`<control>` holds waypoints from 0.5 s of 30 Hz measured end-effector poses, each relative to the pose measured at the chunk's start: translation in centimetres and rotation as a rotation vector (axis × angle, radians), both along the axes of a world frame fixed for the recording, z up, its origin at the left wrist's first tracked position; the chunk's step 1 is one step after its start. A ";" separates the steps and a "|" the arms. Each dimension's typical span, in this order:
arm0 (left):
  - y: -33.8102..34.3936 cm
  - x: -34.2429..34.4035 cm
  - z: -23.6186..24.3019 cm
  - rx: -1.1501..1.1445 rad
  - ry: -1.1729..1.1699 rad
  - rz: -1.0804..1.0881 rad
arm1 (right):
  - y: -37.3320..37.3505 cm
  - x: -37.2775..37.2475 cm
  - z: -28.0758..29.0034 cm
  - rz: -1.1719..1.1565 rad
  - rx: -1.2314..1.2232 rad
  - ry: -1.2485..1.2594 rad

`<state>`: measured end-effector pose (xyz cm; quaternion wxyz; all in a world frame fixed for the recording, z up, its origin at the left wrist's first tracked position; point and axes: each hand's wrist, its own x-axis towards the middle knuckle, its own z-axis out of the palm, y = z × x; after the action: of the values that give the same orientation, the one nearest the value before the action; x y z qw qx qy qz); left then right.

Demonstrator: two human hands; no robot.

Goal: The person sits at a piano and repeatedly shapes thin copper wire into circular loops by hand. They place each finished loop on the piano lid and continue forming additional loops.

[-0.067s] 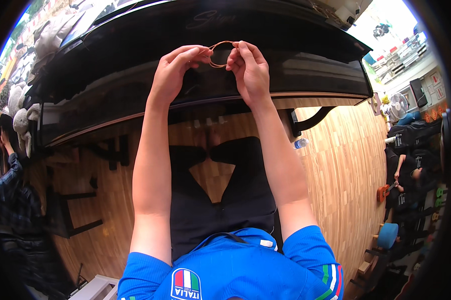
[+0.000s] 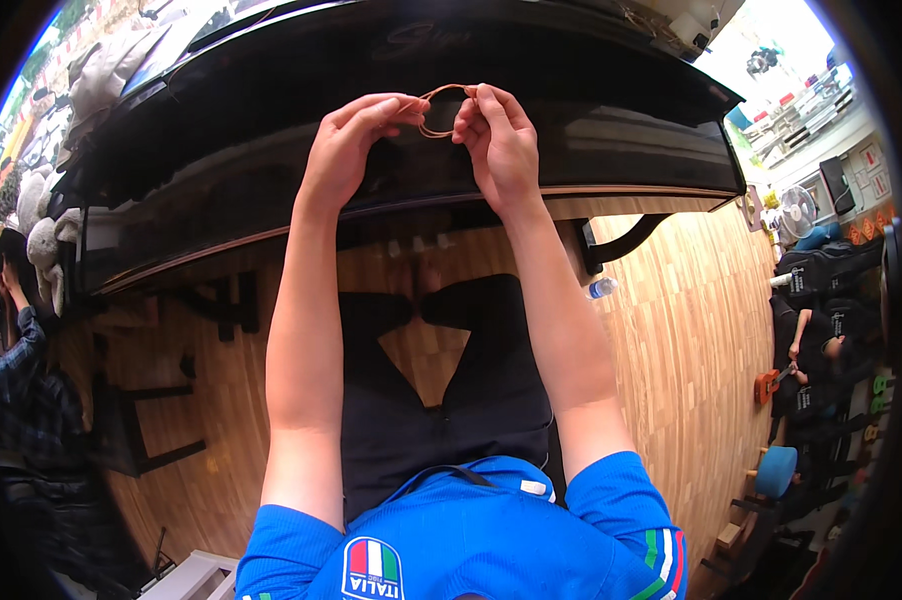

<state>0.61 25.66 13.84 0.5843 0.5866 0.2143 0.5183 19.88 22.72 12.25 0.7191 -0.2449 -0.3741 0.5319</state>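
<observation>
A thin copper-coloured string (image 2: 453, 87), wound into a loose round loop, is held up over the black closed piano (image 2: 271, 130). My left hand (image 2: 346, 140) pinches the loop's left side between thumb and fingertips. Across from it, my right hand (image 2: 503, 135) grips the right side near the top, thumb uppermost and the other fingers curled. The lower part of the loop hangs free between the two hands. Both forearms stretch forward over my lap.
Grey plush toys (image 2: 46, 240) sit at the piano's left end, near a person in a checked shirt (image 2: 16, 360). A water bottle (image 2: 602, 288) stands on the wooden floor (image 2: 661, 350). At far right are a fan (image 2: 797, 212), a blue stool (image 2: 774, 471) and people with a small guitar (image 2: 766, 386).
My left fingertips have shifted very slightly to the right with their side of the loop. My right hand stays nearly still.
</observation>
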 end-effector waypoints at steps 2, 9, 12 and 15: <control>-0.2 0.1 -0.2 0.036 0.046 0.001 | 0.0 0.0 0.1 0.006 -0.004 0.006; -0.3 -0.2 -0.1 0.057 0.133 -0.036 | 0.0 0.1 -0.2 0.027 0.001 -0.016; -0.1 -0.2 -0.4 0.049 0.122 -0.036 | -0.1 0.0 -0.3 0.036 -0.008 -0.033; -0.3 0.0 -0.4 0.034 0.117 -0.005 | -0.3 -0.1 0.1 0.044 -0.013 -0.038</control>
<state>0.61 25.40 13.41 0.5617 0.6264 0.2378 0.4854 19.75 22.45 12.30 0.6985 -0.2513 -0.3893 0.5454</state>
